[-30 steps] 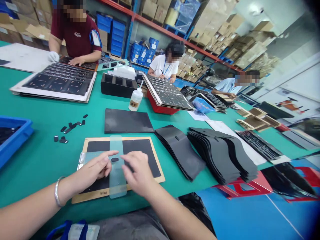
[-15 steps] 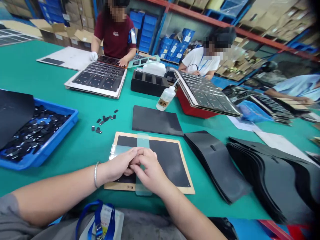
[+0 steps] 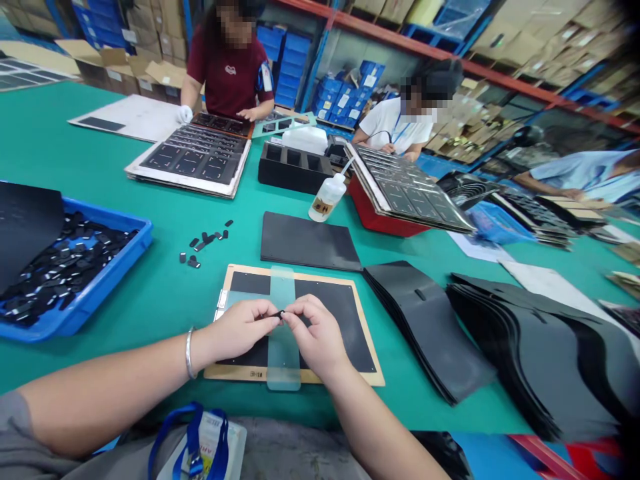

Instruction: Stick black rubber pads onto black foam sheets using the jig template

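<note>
My left hand (image 3: 240, 330) and my right hand (image 3: 317, 333) meet fingertip to fingertip, both pinching a small black piece (image 3: 279, 314). Fingers hide most of it, so its exact kind does not show. Beneath the hands lies a tan board (image 3: 367, 333) carrying a black sheet (image 3: 345, 313). A translucent green strip (image 3: 284, 367) crosses the board from front to back, and a second arm of it reaches left to a metal hinge at the board's edge. Several small black pieces (image 3: 200, 245) are scattered on the green table behind the board.
On the left stands a blue tray (image 3: 107, 283) heaped with small black pieces. Stacked black sheets (image 3: 430, 333) lie to the right, another stack (image 3: 310, 240) behind the board. A squeeze bottle (image 3: 327, 198) stands farther back. Co-workers sit across the table.
My hands were clasped together with the fingers overlapping; now they have drawn slightly apart, and the small black piece shows between the fingertips. The view has shifted a little.
</note>
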Motion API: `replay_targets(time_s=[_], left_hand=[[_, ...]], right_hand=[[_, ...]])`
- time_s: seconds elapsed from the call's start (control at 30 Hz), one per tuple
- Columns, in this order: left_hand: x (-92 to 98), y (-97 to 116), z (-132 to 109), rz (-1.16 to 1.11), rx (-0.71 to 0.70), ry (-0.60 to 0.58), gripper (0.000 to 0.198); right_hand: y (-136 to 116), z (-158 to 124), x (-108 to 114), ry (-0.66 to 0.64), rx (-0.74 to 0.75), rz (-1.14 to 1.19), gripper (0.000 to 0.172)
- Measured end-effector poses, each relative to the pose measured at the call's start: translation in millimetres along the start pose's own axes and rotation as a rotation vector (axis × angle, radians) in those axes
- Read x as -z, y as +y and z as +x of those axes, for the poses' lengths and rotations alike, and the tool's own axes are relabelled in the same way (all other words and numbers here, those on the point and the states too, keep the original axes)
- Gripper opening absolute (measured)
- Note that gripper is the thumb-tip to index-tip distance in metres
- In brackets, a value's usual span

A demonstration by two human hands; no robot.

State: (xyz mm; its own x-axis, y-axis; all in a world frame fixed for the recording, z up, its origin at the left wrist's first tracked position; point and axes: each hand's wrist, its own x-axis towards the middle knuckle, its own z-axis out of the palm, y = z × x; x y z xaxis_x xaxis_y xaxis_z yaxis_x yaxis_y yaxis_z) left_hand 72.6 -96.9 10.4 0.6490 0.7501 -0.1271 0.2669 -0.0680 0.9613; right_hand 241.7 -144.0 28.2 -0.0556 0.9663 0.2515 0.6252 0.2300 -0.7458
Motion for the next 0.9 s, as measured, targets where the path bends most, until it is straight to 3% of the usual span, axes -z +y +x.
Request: replay_targets(time_s=[0.27, 0.53, 0.7, 0.8, 0.9], left_hand=[[2.2, 8.2, -3.7, 0.225, -0.127, 0.055, 0.024], [2.6, 8.2, -5.1, 0.339, -0.19, 0.034, 0.024], [2.2, 7.8, -5.1, 0.339, -0.202, -0.001, 0.024], [5.5, 5.1, -3.1, 0.346, -0.189, 0.006, 0.03], [11.6, -0.2, 0.9, 0.396, -0.197, 0.039, 0.031]], right_hand=[[-5.1, -4.1, 2.9, -0.078, 0.191, -0.416, 0.016], [-7.6, -6.0, 5.0, -0.164, 0.222, -0.445, 0.019], [-6.9, -4.6, 6.3, -0.123, 0.186, -0.448, 0.015], [6.6, -5.5, 27.7, -0.026, 0.087, -0.391, 0.015], [40.4, -19.9, 75.4, 0.212, -0.148, -0.39, 0.02]])
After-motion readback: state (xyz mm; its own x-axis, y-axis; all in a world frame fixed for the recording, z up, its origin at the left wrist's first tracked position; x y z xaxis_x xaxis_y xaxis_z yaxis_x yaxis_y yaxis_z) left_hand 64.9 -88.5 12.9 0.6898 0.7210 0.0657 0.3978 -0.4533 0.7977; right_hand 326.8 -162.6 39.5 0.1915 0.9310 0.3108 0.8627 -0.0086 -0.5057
